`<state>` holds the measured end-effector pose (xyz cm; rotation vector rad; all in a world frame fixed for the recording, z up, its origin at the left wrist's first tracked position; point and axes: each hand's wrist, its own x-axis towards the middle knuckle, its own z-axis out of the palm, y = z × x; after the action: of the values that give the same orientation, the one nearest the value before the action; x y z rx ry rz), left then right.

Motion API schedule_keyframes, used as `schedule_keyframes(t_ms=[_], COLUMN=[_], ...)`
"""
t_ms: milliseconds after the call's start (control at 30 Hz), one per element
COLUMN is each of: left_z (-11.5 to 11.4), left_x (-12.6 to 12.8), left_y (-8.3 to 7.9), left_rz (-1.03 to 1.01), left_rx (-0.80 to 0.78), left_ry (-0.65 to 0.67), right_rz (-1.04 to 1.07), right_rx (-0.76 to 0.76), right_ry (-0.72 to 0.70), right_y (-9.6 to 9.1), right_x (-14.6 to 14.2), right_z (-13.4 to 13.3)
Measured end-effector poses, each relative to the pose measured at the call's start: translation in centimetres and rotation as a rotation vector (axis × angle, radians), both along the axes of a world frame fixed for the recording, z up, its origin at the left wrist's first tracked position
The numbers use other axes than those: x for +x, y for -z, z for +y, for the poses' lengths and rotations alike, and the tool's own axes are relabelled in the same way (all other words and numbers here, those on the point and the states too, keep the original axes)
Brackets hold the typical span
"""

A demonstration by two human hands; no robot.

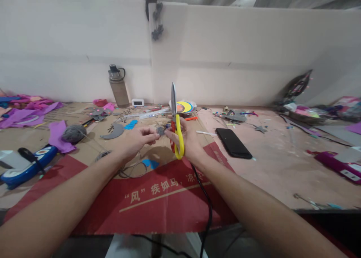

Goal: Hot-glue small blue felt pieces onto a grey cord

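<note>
My right hand is closed round the yellow and red handles of a pair of scissors, whose blades point straight up and look closed. My left hand pinches a small grey felt piece between thumb and fingers, right beside my right fingertips. Both hands hover above a red and brown cardboard sheet with white printed characters. A thin grey thread trails from under my left hand toward a grey yarn ball.
A black phone lies right of my hands. A grey water bottle stands at the white back wall. Purple felt scraps pile up at the left, a blue glue gun nearer me. A black cable runs off the front edge.
</note>
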<state>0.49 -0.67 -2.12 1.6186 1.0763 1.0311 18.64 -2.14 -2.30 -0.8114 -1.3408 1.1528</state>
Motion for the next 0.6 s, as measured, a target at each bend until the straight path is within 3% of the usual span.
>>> schedule_keyframes(t_ms=[100,267,600], left_z=[-0.12,-0.28,-0.22], left_x=[0.18,0.32,0.65], left_y=[-0.06,-0.48,-0.21], left_rz=[-0.011,-0.199,-0.14], left_rx=[-0.054,-0.18,-0.099], left_ry=[0.033,0.06,0.048], right_rz=[-0.005,-0.015,-0.042], right_rx=[-0.013,0.004,-0.011], right_ry=[-0.018,0.042,0.021], right_y=[0.06,0.11,0.42], right_x=[0.09,0.4,0.08], right_z=[-0.05,0.09,0.05])
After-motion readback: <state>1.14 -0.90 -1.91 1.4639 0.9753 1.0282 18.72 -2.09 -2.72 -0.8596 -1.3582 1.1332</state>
